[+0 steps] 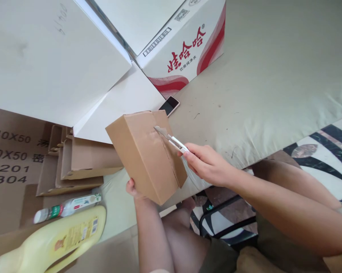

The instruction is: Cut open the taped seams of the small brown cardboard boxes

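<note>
A brown cardboard box (pixel 139 159) is tilted above my lap, at the edge of the pale green padded surface. My left hand (pixel 134 188) supports it from below at its lower left corner; most of those fingers are behind the box. In my right hand (pixel 200 161) is a white-handled utility knife (pixel 173 142), its blade extended. The blade's tip touches the box's top face near the seam between the flaps, where a strip of clear tape shows. Loose tape seems to hang beside the box, under my right hand.
Behind the box lies a phone (pixel 171 106), partly covered. A white water carton (pixel 188 49) with red lettering stands beyond it. Folded brown cartons (pixel 85 159) are stacked at left, near a clear bottle (pixel 68 206) and a yellow jug (pixel 62 242). A patterned floor (pixel 315 151) shows at right.
</note>
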`<control>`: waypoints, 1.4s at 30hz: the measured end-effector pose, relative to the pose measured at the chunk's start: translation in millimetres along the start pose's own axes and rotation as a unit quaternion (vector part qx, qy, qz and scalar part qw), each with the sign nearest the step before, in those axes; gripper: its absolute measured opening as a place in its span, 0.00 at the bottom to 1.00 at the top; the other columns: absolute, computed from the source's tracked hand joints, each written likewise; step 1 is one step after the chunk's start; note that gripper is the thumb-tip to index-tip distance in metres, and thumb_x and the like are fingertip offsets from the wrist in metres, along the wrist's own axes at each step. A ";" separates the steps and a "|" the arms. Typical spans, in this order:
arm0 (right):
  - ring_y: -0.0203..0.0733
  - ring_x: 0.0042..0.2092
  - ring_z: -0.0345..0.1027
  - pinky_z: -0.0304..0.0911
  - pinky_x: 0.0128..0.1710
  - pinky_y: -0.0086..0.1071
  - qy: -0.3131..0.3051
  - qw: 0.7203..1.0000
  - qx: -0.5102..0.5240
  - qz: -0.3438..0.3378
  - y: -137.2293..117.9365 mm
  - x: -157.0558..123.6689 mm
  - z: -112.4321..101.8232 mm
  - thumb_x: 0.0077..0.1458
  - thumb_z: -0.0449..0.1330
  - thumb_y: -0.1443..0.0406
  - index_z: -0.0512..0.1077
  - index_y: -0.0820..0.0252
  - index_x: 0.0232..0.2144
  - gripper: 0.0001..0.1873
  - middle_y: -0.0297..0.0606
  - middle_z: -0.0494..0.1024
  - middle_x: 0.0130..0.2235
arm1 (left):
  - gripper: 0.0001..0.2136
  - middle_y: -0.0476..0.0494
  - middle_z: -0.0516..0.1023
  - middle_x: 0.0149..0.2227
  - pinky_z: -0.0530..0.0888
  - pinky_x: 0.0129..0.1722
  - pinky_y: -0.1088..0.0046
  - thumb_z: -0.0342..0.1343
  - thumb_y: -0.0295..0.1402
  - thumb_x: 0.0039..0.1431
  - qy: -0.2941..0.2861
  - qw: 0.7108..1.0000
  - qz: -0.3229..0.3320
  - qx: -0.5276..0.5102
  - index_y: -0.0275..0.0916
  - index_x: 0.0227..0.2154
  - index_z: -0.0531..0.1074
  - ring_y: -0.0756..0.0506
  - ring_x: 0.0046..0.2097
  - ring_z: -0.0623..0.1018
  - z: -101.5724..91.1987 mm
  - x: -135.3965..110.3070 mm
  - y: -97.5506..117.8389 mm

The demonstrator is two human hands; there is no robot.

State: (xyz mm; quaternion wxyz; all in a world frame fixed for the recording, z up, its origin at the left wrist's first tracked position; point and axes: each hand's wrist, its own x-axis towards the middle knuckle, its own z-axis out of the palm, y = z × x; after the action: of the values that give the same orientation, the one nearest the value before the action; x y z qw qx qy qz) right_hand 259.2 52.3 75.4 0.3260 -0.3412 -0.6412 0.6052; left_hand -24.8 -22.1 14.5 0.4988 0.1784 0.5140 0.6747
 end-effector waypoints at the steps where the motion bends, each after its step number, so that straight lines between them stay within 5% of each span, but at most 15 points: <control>1: 0.33 0.24 0.55 0.47 0.27 0.30 0.008 1.000 -0.003 0.004 0.3 0.5 1.5 0.67 0.43 0.55 0.61 0.57 0.29 0.18 0.27 0.62 0.21 | 0.25 0.48 0.83 0.33 0.79 0.30 0.60 0.68 0.50 0.33 0.010 1.000 0.010 0.013 0.44 0.37 0.79 0.40 0.32 0.81 -2.6 0.6 1.3; 12: 0.33 0.25 0.54 0.46 0.27 0.31 0.016 1.000 -0.020 0.006 3.0 3.5 10.9 0.67 0.43 0.55 0.56 0.55 0.26 0.18 0.28 0.61 0.21 | 0.25 0.51 0.84 0.35 0.78 0.31 0.65 0.61 0.58 0.42 -0.021 0.997 0.066 0.042 0.45 0.37 0.79 0.43 0.35 0.81 -0.9 1.4 2.3; 18: 0.34 0.25 0.54 0.46 0.28 0.31 0.009 0.999 -0.033 0.013 1.3 2.7 4.3 0.67 0.42 0.55 0.57 0.55 0.27 0.18 0.28 0.61 0.22 | 0.24 0.49 0.82 0.35 0.77 0.33 0.63 0.63 0.55 0.38 -0.008 0.995 0.065 0.068 0.46 0.36 0.78 0.41 0.36 0.79 -3.1 1.6 4.5; 22: 0.35 0.27 0.56 0.47 0.29 0.32 -0.033 0.995 -0.091 0.022 -2.0 1.1 1.8 0.68 0.42 0.56 0.60 0.56 0.28 0.18 0.30 0.63 0.24 | 0.25 0.48 0.82 0.37 0.77 0.37 0.63 0.61 0.56 0.39 -0.007 0.991 0.109 0.078 0.47 0.38 0.77 0.39 0.43 0.78 -1.7 1.3 6.2; 26: 0.35 0.25 0.53 0.45 0.27 0.32 -0.112 0.988 -0.104 0.038 -3.0 -0.3 1.4 0.67 0.47 0.58 0.60 0.57 0.27 0.16 0.30 0.62 0.23 | 0.25 0.52 0.81 0.45 0.76 0.44 0.66 0.59 0.55 0.46 -0.002 0.986 0.159 0.046 0.48 0.46 0.76 0.41 0.51 0.76 19.9 2.2 8.3; 29: 0.34 0.25 0.54 0.48 0.26 0.31 0.021 0.999 0.009 0.027 4.1 0.6 -5.2 0.67 0.46 0.54 0.61 0.56 0.29 0.17 0.29 0.61 0.23 | 0.26 0.55 0.76 0.57 0.75 0.50 0.64 0.55 0.56 0.52 -0.023 0.987 0.158 0.010 0.52 0.52 0.73 0.39 0.63 0.68 38.2 2.3 10.5; 32: 0.34 0.24 0.56 0.53 0.25 0.30 0.146 0.983 0.106 0.039 15.7 2.7 -14.0 0.67 0.46 0.53 0.62 0.55 0.34 0.15 0.27 0.60 0.23 | 0.27 0.55 0.75 0.58 0.75 0.49 0.63 0.53 0.59 0.52 -0.042 0.991 0.131 -0.007 0.54 0.52 0.73 0.38 0.65 0.66 40.8 3.6 9.6; 35: 0.39 0.36 0.67 0.63 0.35 0.33 0.142 0.984 0.103 0.024 26.0 5.2 -16.0 0.64 0.51 0.54 0.64 0.55 0.37 0.12 0.34 0.72 0.34 | 0.26 0.53 0.80 0.51 0.75 0.45 0.66 0.61 0.55 0.47 -0.017 0.990 0.143 0.004 0.51 0.48 0.75 0.40 0.56 0.74 28.1 6.3 3.4; 38: 0.44 0.48 0.67 0.63 0.48 0.40 0.113 0.985 0.129 0.008 34.6 9.2 -10.7 0.60 0.56 0.51 0.64 0.54 0.42 0.16 0.41 0.71 0.50 | 0.30 0.50 0.81 0.42 0.75 0.41 0.71 0.73 0.47 0.32 -0.020 0.982 0.165 0.091 0.47 0.43 0.77 0.44 0.44 0.79 15.8 7.1 -4.7; 42: 0.43 0.47 0.65 0.61 0.50 0.40 0.126 0.973 0.189 -0.030 45.9 13.9 -1.8 0.61 0.54 0.49 0.62 0.53 0.38 0.16 0.38 0.71 0.46 | 0.31 0.44 0.80 0.42 0.74 0.51 0.62 0.76 0.37 0.27 -0.097 0.941 0.173 0.275 0.43 0.42 0.77 0.39 0.46 0.79 11.0 3.2 -15.9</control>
State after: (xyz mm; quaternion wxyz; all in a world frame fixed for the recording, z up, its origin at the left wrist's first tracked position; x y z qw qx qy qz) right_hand 254.9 66.4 29.8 0.4810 -0.3275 -0.4786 0.6575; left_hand -10.2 -14.0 4.2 0.3533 0.4593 0.5902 0.5621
